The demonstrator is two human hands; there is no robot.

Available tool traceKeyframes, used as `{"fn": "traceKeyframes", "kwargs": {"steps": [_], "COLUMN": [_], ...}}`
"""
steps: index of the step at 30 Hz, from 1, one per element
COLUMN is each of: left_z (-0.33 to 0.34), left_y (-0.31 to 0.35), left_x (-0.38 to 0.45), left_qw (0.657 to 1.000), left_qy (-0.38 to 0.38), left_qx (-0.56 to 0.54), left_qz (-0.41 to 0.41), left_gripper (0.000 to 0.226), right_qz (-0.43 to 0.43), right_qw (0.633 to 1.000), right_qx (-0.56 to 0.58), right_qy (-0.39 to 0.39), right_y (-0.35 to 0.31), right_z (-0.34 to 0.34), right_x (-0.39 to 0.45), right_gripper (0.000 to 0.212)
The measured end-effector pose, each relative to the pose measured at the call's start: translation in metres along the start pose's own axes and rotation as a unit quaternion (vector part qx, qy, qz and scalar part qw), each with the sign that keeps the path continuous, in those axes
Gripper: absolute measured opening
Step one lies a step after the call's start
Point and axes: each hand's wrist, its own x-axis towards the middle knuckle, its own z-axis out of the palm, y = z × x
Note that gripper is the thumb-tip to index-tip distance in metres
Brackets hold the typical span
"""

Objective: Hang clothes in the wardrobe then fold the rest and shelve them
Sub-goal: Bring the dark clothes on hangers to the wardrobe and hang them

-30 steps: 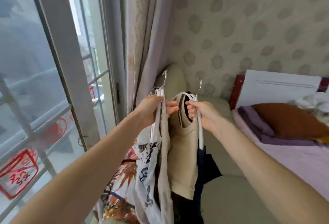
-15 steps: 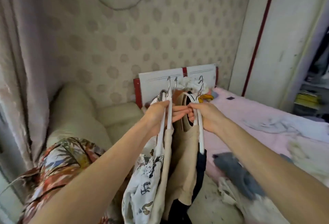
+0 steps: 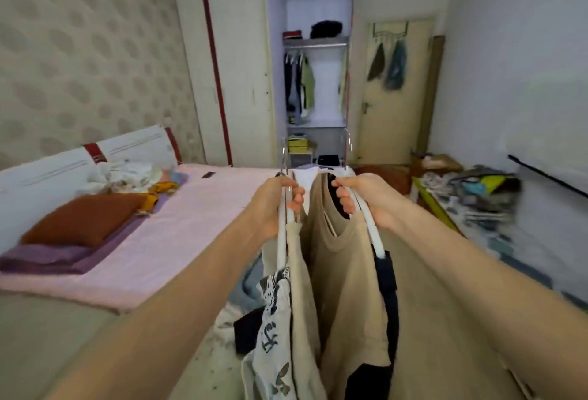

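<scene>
- The person stands at one end of the bedroom and holds clothes on hangers in both hands, out in front of the chest.
- The left hand [image 3: 276, 205] is curled tight round the necks of white hangers; from them hang a beige garment [image 3: 302, 288] and a white printed garment [image 3: 275, 329].
- The right hand [image 3: 366, 201] grips another white hanger [image 3: 370, 228] in the same way; this one carries a beige top [image 3: 346, 272] with a dark garment [image 3: 386, 278] behind it.
- The two metal hooks stand up above the fists, free of any rail.
- The wardrobe [image 3: 241, 75] is well apart from the hands, against the far wall. One door is open, and some clothes hang already on the rail [image 3: 315, 46] at its left part.
- I judge this is the hanging step, in the carrying part: nothing from the hands is on the rail yet.
- The next move asks for walking past the bed [image 3: 197, 228], then lifting each hook over the rail where it is bare, one hand after the other.
- Loose clothes on the floor [image 3: 251, 329] near the feet may catch a step.
</scene>
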Motion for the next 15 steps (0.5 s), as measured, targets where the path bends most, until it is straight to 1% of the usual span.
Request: {"fn": "traceKeyframes", "kwargs": {"steps": [3, 7, 8, 12, 14, 15], "left_z": [0.061, 0.142, 0.167, 0.23, 0.261, 0.268], "left_y": [-0.039, -0.09, -0.105, -0.143, -0.165, -0.169], "left_x": [0.044, 0.105, 0.125, 0.189, 0.223, 0.233], "left_qw": [0.998, 0.994, 0.994, 0.993, 0.991, 0.99], "left_qy": [-0.033, -0.055, -0.062, -0.068, -0.076, -0.077], "left_qx": [0.044, 0.087, 0.08, 0.056, 0.071, 0.078], "left_qz": [-0.014, -0.034, -0.047, -0.074, -0.083, -0.084], "left_gripper": [0.019, 0.027, 0.028, 0.031, 0.031, 0.031], "right_qz": [0.005, 0.012, 0.014, 0.021, 0.021, 0.022], "right_qw": [0.999, 0.995, 0.994, 0.991, 0.988, 0.988], "right_qx": [0.019, 0.02, 0.014, -0.009, -0.017, -0.022], "right_qy": [0.042, 0.097, 0.108, 0.13, 0.149, 0.154], "right_y": [-0.018, -0.038, -0.045, -0.059, -0.065, -0.066], "right_z": [-0.077, -0.18, -0.21, -0.296, -0.34, -0.35], "right_x": [-0.013, -0.014, -0.013, 0.004, 0.015, 0.019], "right_gripper": [0.026, 0.024, 0.023, 0.023, 0.023, 0.024]}}
